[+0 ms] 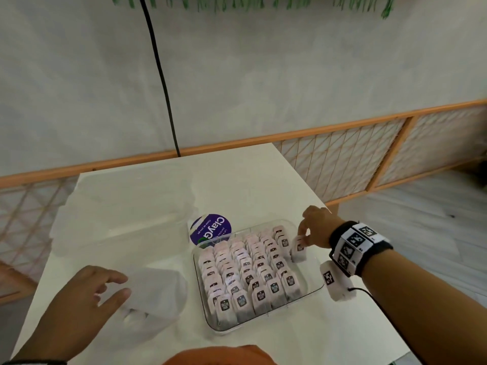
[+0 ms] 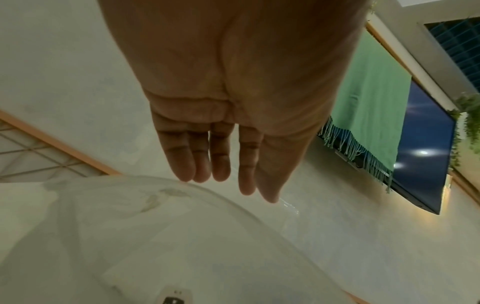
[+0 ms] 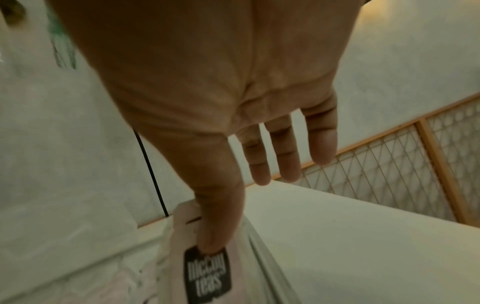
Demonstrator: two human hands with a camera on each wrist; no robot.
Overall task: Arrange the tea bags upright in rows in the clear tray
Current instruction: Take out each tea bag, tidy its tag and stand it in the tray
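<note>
A clear tray (image 1: 315,286) on the white table holds several rows of upright pale pink tea bags (image 1: 245,270) with dark labels. My right hand (image 1: 303,237) pinches one more tea bag (image 1: 299,250) by its top, just above the tray's far right corner. In the right wrist view the thumb presses on this tea bag (image 3: 207,273) while the other fingers (image 3: 285,162) stay straight. My left hand (image 1: 120,285) is open, fingers spread over a translucent plastic bag (image 1: 155,293) left of the tray. Its straight fingers (image 2: 221,164) hover above the bag (image 2: 168,236), which holds a tea bag (image 2: 174,296).
A round purple pack (image 1: 210,229) lies just behind the tray's far left corner. The white table (image 1: 250,180) ends near a wooden lattice rail (image 1: 342,164). A black cable (image 1: 160,75) hangs down the wall. An orange shape (image 1: 218,355) sits at the near edge.
</note>
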